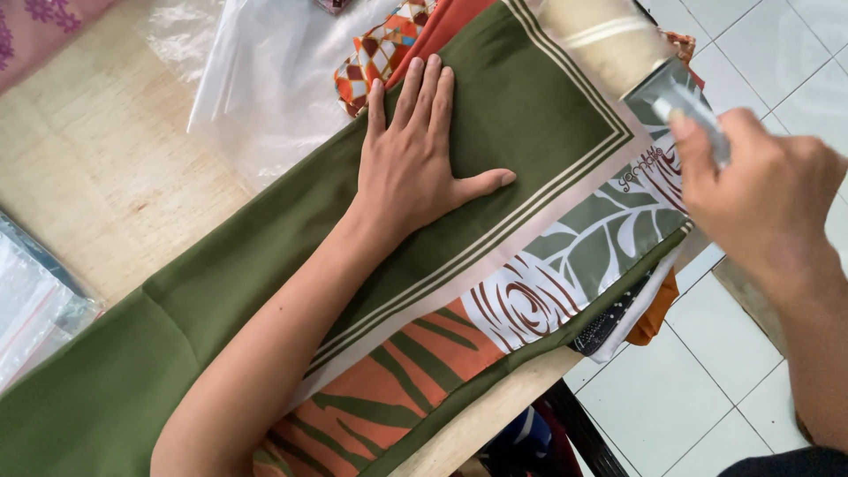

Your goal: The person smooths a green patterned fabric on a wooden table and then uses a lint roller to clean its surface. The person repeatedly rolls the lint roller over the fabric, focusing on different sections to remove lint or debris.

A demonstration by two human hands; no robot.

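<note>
The olive-green printed scarf [530, 115] is spread on the wooden desk [97, 168]. It is pressed flat by the left hand [415, 159], fingers open. Its far corner [685, 102] is pinched and lifted by the right hand [764, 190].

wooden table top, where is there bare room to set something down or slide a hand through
Bare wood shows on the light wooden table, bordered by the olive green scarf, the clear plastic bag and plastic-wrapped packets. The right half is crowded: the left hand presses the scarf, the right hand pinches its corner.
</note>
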